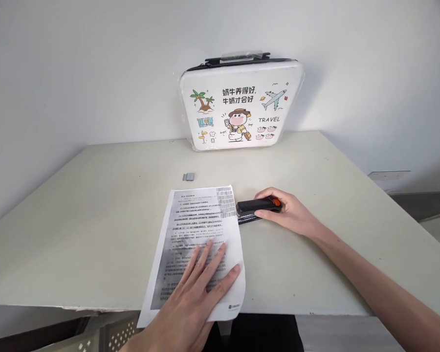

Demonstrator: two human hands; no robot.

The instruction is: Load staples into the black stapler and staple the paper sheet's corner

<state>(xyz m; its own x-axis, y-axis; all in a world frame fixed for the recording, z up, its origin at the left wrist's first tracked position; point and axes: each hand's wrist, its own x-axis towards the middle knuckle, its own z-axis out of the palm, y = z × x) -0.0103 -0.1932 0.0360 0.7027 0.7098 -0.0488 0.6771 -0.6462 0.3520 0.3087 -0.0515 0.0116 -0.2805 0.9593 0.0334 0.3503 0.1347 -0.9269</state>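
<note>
A printed sheet of paper (198,220) lies on the table, its lower edge hanging past the front. My left hand (198,298) rests flat on its lower half with the fingers spread. At the sheet's right edge, my right hand (288,208) is closed around a black stapler (251,206) with an orange-red part at its rear end. The stapler's front end meets the paper's right edge, beside a block of fine dense marks near the top corner. Whether its jaw is pressed down, I cannot tell. A small strip of grey staples (188,177) sits beyond the top of the paper.
A white cartoon-printed case (242,107) with a black handle, in clear plastic wrap, leans upright on the wall at the back of the pale table (95,220). A wall socket plate (388,175) is at the right. My dark-clothed legs (267,332) are below the front edge.
</note>
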